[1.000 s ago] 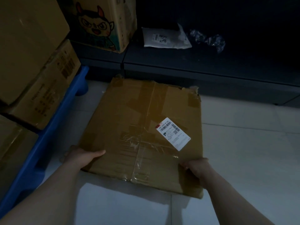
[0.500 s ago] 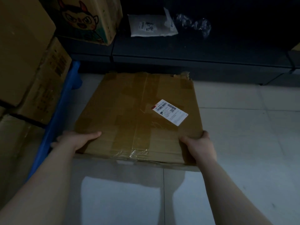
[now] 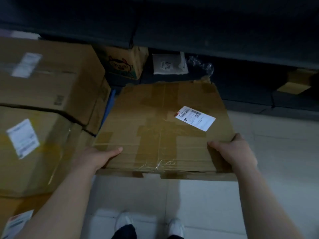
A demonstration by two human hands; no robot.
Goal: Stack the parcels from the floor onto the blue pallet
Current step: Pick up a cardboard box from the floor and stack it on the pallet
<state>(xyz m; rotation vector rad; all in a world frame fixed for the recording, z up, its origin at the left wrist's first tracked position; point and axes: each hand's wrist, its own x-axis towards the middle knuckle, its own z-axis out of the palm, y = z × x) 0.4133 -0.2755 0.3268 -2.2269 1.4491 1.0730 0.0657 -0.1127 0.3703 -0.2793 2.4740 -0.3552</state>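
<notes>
Both hands, left hand (image 3: 98, 157) and right hand (image 3: 233, 152), grip a flat cardboard box (image 3: 162, 128); thumbs lie on top, fingers hidden underneath. Stacked boxes (image 3: 43, 87) hide most of the blue pallet (image 3: 109, 107).

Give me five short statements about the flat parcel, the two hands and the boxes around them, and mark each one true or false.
1. Both hands hold the flat parcel at its near corners. True: the left hand and the right hand each have a grip there.
2. The white shipping label sits on the parcel's left half. False: it is on the right half.
3. Stacked boxes stand to the left of the parcel. True.
4. The parcel's top is bare of tape. False: brown tape strips cross it.
5. The cartoon-face box lies on top of the held parcel. False: it sits beyond it, on the dark shelf.
</notes>
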